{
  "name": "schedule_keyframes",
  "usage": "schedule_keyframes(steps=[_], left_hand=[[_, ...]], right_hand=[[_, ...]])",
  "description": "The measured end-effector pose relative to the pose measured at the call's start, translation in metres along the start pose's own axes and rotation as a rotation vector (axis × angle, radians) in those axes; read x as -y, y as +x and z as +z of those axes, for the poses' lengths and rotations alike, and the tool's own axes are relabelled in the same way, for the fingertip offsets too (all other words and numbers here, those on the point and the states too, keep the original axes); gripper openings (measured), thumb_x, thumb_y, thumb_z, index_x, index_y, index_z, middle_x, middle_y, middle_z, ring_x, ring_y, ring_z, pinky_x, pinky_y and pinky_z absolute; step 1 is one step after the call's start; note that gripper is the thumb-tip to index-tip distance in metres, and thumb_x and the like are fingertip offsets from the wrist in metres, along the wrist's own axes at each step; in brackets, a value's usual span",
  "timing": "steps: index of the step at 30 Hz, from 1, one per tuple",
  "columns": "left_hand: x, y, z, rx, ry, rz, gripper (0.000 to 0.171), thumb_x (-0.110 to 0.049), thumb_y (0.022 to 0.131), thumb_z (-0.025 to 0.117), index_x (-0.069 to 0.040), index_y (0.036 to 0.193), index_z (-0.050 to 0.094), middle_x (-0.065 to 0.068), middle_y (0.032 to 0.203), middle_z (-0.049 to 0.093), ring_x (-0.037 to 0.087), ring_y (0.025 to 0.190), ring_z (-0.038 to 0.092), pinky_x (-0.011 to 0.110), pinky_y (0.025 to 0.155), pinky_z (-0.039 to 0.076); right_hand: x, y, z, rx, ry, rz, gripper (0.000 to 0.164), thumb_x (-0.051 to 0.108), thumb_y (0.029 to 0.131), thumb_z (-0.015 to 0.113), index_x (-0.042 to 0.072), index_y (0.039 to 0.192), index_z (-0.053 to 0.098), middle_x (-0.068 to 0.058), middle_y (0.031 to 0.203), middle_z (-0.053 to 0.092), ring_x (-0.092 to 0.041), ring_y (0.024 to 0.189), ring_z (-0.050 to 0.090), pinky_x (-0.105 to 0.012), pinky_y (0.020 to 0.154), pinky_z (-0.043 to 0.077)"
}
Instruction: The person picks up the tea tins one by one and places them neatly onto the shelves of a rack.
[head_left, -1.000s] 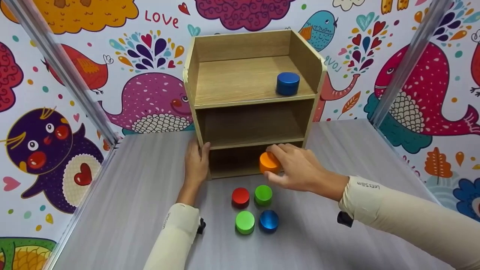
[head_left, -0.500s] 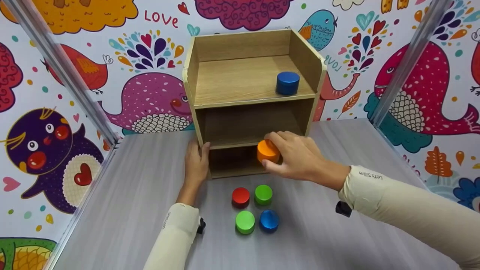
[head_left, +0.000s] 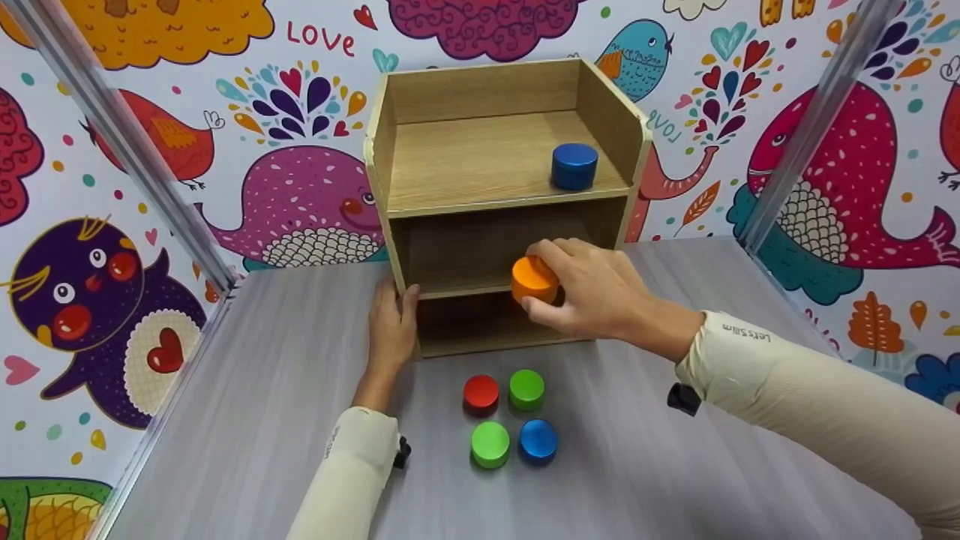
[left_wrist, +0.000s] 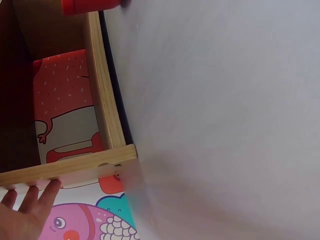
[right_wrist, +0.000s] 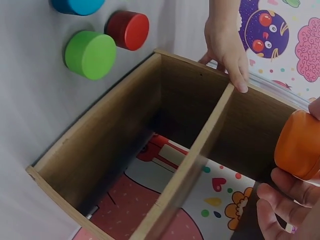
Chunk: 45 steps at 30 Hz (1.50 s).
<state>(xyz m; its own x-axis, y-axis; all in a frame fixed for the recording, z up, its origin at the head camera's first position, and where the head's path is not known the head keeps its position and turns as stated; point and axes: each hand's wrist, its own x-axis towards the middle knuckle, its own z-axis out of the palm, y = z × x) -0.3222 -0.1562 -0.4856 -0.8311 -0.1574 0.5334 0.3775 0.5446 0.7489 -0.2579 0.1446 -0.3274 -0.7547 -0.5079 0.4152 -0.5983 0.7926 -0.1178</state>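
Observation:
In the head view my right hand [head_left: 592, 289] holds an orange cylinder [head_left: 534, 280], thumb and fingers around its side. The cylinder is in front of the middle level of a small wooden shelf [head_left: 510, 201]. The right wrist view shows the orange cylinder [right_wrist: 300, 145] at the right edge. My left hand [head_left: 392, 326] rests against the shelf's left side panel, its thumb by the front edge. Its straight fingers [left_wrist: 45, 197] touch the panel's outer face in the left wrist view. A blue cylinder [head_left: 574, 166] stands on the top level, near the right front.
On the grey table [head_left: 285, 390] before the shelf stand a red cylinder [head_left: 481, 395], a green cylinder [head_left: 526, 390], a light green cylinder [head_left: 490, 445] and a blue cylinder [head_left: 538, 442]. Printed walls with metal posts [head_left: 802, 127] enclose the table.
My right hand has risen with the orange cylinder, from before the bottom level to before the middle one. The left hand and the other cylinders have stayed in place.

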Motion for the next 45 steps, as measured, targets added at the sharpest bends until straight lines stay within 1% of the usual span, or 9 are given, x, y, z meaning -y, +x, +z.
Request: schedule_keyframes(steps=[3, 10, 18, 23, 29, 33, 36, 40, 45], left_hand=[[0.0, 0.0, 0.0, -0.003, 0.004, 0.006, 0.039, -0.028, 0.106, 0.056, 0.004, 0.129, 0.056, 0.021, 0.115, 0.059, 0.037, 0.11, 0.058, 0.054, 0.099, 0.044], [0.0, 0.0, -0.001, -0.014, 0.012, 0.038, 0.039, -0.025, 0.105, 0.058, 0.005, 0.13, 0.055, 0.023, 0.114, 0.059, 0.039, 0.109, 0.059, 0.055, 0.099, 0.044], [0.001, 0.0, 0.0, -0.005, 0.023, 0.016, 0.039, -0.027, 0.106, 0.056, 0.005, 0.128, 0.056, 0.023, 0.111, 0.058, 0.039, 0.104, 0.057, 0.054, 0.096, 0.044], [0.0, 0.0, 0.0, -0.01, 0.016, 0.012, 0.038, -0.028, 0.106, 0.057, 0.004, 0.127, 0.056, 0.022, 0.111, 0.059, 0.038, 0.106, 0.058, 0.054, 0.097, 0.044], [0.0, 0.001, 0.0, -0.01, 0.01, 0.018, 0.035, -0.025, 0.105, 0.057, 0.004, 0.125, 0.056, 0.022, 0.11, 0.059, 0.038, 0.104, 0.058, 0.054, 0.096, 0.044], [-0.001, 0.0, -0.001, -0.003, 0.011, 0.001, 0.034, -0.025, 0.106, 0.057, 0.004, 0.123, 0.056, 0.021, 0.108, 0.058, 0.037, 0.102, 0.058, 0.054, 0.095, 0.045], [-0.002, -0.001, -0.001, 0.01, 0.006, -0.01, 0.039, -0.026, 0.106, 0.056, 0.005, 0.13, 0.055, 0.022, 0.114, 0.059, 0.037, 0.106, 0.057, 0.054, 0.098, 0.044], [-0.003, -0.002, -0.002, 0.015, -0.001, -0.003, 0.047, -0.026, 0.106, 0.055, 0.005, 0.142, 0.049, 0.023, 0.124, 0.058, 0.038, 0.117, 0.056, 0.055, 0.104, 0.042], [-0.002, -0.002, -0.002, 0.0, 0.002, 0.01, 0.045, -0.025, 0.106, 0.056, 0.005, 0.139, 0.052, 0.023, 0.12, 0.059, 0.038, 0.113, 0.057, 0.055, 0.102, 0.042]], right_hand=[[0.001, 0.004, -0.004, -0.008, -0.005, -0.01, 0.051, 0.052, 0.088, 0.065, 0.017, 0.125, 0.06, -0.003, 0.102, 0.067, -0.02, 0.084, 0.06, -0.033, 0.065, 0.05], [0.002, 0.014, -0.014, -0.039, -0.018, -0.039, 0.05, 0.052, 0.088, 0.064, 0.017, 0.124, 0.06, -0.003, 0.101, 0.066, -0.02, 0.083, 0.06, -0.033, 0.063, 0.047], [0.005, 0.025, -0.023, -0.026, -0.02, -0.024, 0.052, 0.053, 0.089, 0.063, 0.017, 0.126, 0.059, -0.004, 0.101, 0.066, -0.022, 0.083, 0.06, -0.034, 0.063, 0.047], [0.007, 0.032, -0.025, -0.026, -0.014, -0.007, 0.053, 0.054, 0.089, 0.062, 0.017, 0.126, 0.059, -0.005, 0.106, 0.067, -0.023, 0.086, 0.061, -0.036, 0.066, 0.049], [0.005, 0.039, -0.027, -0.04, -0.007, -0.005, 0.053, 0.054, 0.09, 0.059, 0.017, 0.128, 0.058, -0.004, 0.103, 0.065, -0.022, 0.083, 0.059, -0.035, 0.065, 0.047], [0.006, 0.044, -0.031, -0.032, -0.002, 0.01, 0.056, 0.056, 0.091, 0.058, 0.017, 0.131, 0.057, -0.005, 0.108, 0.066, -0.023, 0.087, 0.06, -0.036, 0.067, 0.049], [0.007, 0.048, -0.034, -0.034, 0.001, 0.019, 0.057, 0.057, 0.091, 0.058, 0.017, 0.131, 0.057, -0.004, 0.108, 0.066, -0.023, 0.089, 0.06, -0.037, 0.07, 0.05], [0.008, 0.053, -0.037, -0.049, 0.01, 0.019, 0.056, 0.056, 0.09, 0.059, 0.017, 0.131, 0.057, -0.004, 0.108, 0.066, -0.022, 0.09, 0.059, -0.037, 0.072, 0.05], [0.008, 0.058, -0.038, -0.064, 0.022, 0.017, 0.056, 0.054, 0.09, 0.06, 0.018, 0.132, 0.057, -0.003, 0.105, 0.065, -0.021, 0.088, 0.058, -0.035, 0.07, 0.048]])
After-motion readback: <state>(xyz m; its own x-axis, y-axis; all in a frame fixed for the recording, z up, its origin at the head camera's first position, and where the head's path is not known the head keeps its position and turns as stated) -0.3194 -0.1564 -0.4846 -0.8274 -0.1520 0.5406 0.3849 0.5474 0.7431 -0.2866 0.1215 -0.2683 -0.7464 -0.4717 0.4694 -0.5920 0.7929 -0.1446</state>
